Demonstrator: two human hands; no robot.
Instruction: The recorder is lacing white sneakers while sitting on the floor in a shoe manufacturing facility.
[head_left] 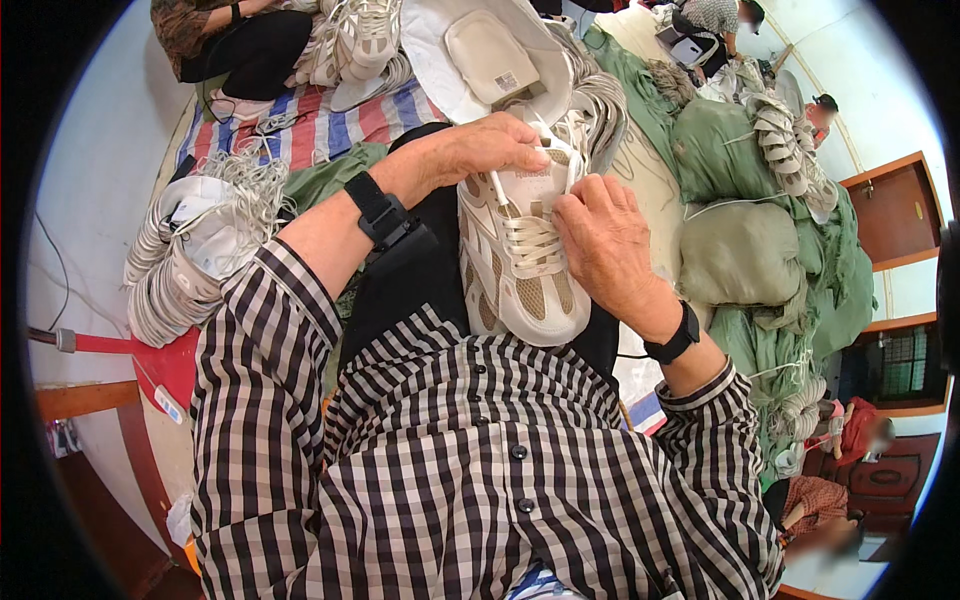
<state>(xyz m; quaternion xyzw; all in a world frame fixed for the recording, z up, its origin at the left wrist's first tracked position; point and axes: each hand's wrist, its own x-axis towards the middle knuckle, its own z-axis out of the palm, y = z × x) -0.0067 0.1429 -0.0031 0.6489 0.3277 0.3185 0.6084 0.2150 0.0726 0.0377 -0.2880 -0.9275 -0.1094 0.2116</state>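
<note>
A beige and white sneaker upper [535, 295] with mesh panels rests on my lap, toe pointing toward me. Its pale shoelace [533, 243] crosses the lower eyelets, and looser lengths run up beside the tongue [530, 190]. My left hand [485, 150] is closed at the top of the upper, thumb on the tongue's end; its other fingertips are hidden. At the right row of eyelets my right hand [608, 238] is closed in a pinch where the lace meets the edge. Exactly what lies between those fingertips is hard to see.
Stacked shoe uppers with laces [185, 260] stand at the left, and another stack [595, 120] is just beyond my hands. A white bag [430, 70] holds a beige piece. Green sacks [740, 255] line the right side. Other people sit farther off; one [250, 50] is at the far left.
</note>
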